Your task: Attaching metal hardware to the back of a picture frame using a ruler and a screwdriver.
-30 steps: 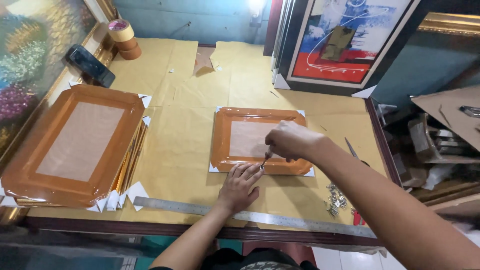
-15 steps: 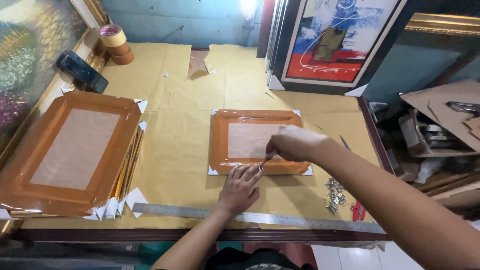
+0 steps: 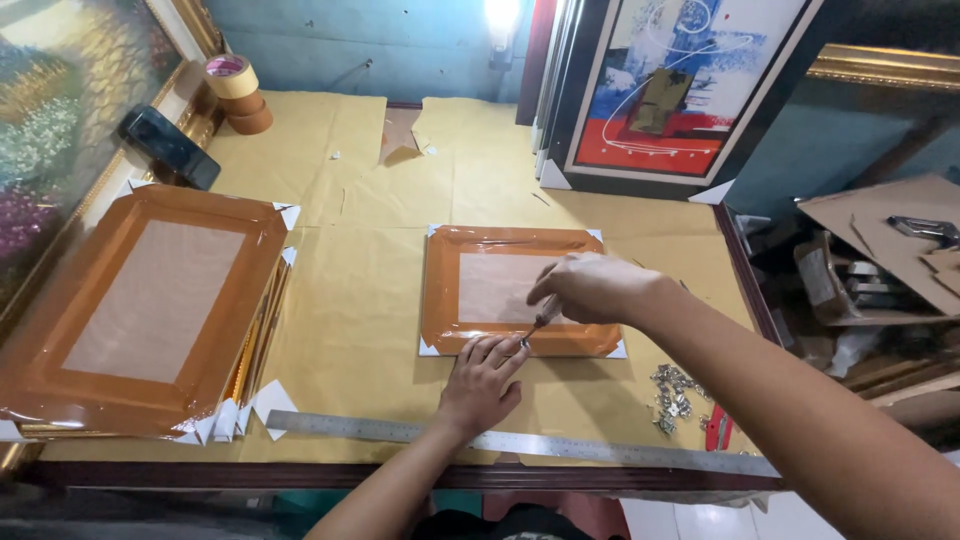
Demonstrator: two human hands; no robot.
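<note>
A person leans over a table covered in tan paper (image 3: 360,290), working on the back of a small picture frame (image 3: 520,290) that lies face down near the table's middle, sealed with glossy brown tape and capped with white corner protectors. The left hand (image 3: 482,380) lies flat with open fingers on the frame's near edge, pinning it. The right hand (image 3: 592,287) is closed around a slim tool (image 3: 538,325), possibly a screwdriver or awl, its tip touching the lower rail just beside the left fingertips. The step appears to be fixing or piercing a point there; it calls for steady downward pressure clear of those fingers. A pile of small metal fittings (image 3: 675,392) lies near the frame, and a steel ruler (image 3: 520,442) along the front edge.
</note>
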